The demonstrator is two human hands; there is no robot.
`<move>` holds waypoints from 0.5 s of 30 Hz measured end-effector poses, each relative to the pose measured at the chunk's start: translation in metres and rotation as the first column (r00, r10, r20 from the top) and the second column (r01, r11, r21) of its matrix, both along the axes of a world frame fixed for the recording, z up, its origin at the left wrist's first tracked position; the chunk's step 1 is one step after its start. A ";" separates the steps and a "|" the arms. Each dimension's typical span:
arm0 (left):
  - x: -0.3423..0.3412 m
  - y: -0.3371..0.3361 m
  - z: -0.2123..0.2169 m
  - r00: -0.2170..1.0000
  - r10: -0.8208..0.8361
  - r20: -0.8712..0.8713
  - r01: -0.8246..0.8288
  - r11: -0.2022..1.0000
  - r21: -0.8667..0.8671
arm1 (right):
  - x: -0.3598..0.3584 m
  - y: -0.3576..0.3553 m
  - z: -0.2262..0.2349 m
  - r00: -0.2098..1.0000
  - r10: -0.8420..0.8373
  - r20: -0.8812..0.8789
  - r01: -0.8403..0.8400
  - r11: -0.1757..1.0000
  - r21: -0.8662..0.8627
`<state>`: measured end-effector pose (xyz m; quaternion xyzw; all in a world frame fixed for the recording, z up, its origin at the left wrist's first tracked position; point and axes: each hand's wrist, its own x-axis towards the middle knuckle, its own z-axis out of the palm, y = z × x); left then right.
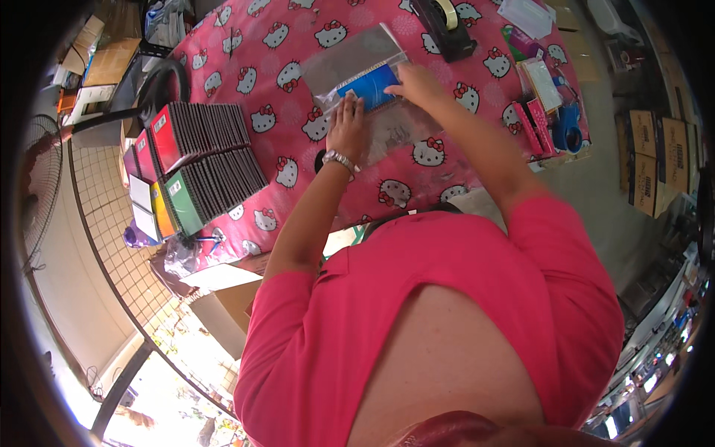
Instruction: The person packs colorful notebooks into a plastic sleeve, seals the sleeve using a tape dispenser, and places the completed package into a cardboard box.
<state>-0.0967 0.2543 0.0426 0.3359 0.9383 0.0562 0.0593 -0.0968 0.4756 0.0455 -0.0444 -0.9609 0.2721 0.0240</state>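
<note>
Grip unclenched in the head view, the left hand (347,125) lay flattened, fingers stretched forward onto the left part of the blue notebook (378,83). At its right edge the right hand (418,84) bent inward, thumb pointing left; whether it pinched, one could not tell. Both forearms slanted inward over the pink patterned surface (316,205).

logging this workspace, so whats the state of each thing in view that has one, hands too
Blue notebook, closed, lying flat
Left hand, open, resting on the notebook's left end
Right hand, at the notebook's right edge; grip unclear
Clear plastic, lying flat; open or sealed, cannot tell
Notebook stacks, closed, packed in rows
Tape dispenser, loaded
Wristwatch, worn
Fan, running or not, cannot tell
</note>
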 end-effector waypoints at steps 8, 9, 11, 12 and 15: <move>-0.109 0.024 0.013 0.914 0.216 0.345 -0.241 0.970 0.030 | 0.054 -0.095 -0.023 0.742 -0.181 0.645 0.620 -0.180 -0.764; -0.118 0.029 0.018 0.804 0.245 0.542 -0.255 0.965 -0.059 | 0.054 -0.097 -0.015 0.730 -0.185 0.658 0.630 -0.192 -0.753; -0.116 0.041 0.037 0.758 0.147 0.635 -0.233 0.971 0.052 | 0.056 -0.091 0.004 0.687 -0.215 0.694 0.649 -0.246 -0.720; -0.110 0.036 0.048 0.724 0.114 0.681 -0.244 0.965 0.097 | 0.066 -0.085 0.023 0.709 -0.185 0.681 0.640 -0.236 -0.731; -0.064 0.036 0.100 0.560 0.007 0.829 -0.382 0.889 0.251 | 0.101 -0.041 0.075 0.758 -0.172 0.629 0.610 -0.157 -0.777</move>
